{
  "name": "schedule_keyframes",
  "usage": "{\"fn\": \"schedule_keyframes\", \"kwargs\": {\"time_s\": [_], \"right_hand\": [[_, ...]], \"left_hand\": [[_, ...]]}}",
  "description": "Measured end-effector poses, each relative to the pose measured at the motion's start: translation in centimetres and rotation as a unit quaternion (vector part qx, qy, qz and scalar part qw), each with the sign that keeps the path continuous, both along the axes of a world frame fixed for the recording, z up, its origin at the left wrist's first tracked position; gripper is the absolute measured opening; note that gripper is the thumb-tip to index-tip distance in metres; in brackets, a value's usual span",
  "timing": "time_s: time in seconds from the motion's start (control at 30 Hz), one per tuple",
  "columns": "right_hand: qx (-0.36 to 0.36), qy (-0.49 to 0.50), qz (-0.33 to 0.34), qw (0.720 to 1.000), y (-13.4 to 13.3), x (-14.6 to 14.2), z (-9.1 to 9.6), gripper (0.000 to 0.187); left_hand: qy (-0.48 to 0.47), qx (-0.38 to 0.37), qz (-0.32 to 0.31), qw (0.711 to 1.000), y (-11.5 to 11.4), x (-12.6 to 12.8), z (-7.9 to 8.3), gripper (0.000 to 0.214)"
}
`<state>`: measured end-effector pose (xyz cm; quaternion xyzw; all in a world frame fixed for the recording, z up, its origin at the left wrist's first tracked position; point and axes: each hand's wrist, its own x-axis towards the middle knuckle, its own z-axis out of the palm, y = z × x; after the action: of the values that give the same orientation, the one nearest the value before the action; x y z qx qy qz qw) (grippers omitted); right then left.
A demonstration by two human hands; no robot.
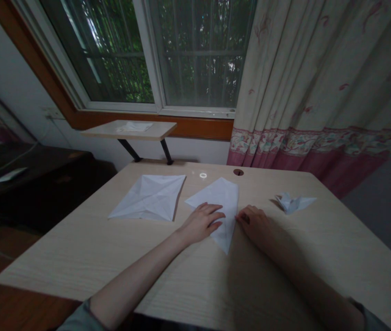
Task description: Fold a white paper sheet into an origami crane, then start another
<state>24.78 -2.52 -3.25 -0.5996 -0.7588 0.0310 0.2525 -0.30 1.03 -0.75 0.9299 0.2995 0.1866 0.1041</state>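
Note:
A white sheet of paper folded into a kite-like triangle [223, 197] lies on the light wooden table [112, 257]. My left hand [201, 221] rests flat on its left part, fingers stretched out and pressing the paper down. My right hand [255, 222] sits at the paper's right edge with fingers curled, its fingertips touching the fold. To the left lies a second white sheet [150, 196], opened flat with crease lines across it. A small finished folded paper figure [294, 202] rests to the right of my right hand.
A cable hole [238, 172] is in the table near its far edge. Behind the table a small shelf [129, 130] stands under the window, and a patterned curtain [319, 92] hangs at the right. A dark desk [26, 174] stands to the left.

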Motion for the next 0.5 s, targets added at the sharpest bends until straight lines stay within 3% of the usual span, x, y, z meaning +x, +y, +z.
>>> {"fn": "schedule_keyframes", "kwargs": {"time_s": [0.5], "right_hand": [[-0.017, 0.021, 0.054, 0.998, -0.8, -0.8, 1.5, 0.012]], "left_hand": [[0.001, -0.003, -0.004, 1.000, 0.2, -0.1, -0.2, 0.027]]}}
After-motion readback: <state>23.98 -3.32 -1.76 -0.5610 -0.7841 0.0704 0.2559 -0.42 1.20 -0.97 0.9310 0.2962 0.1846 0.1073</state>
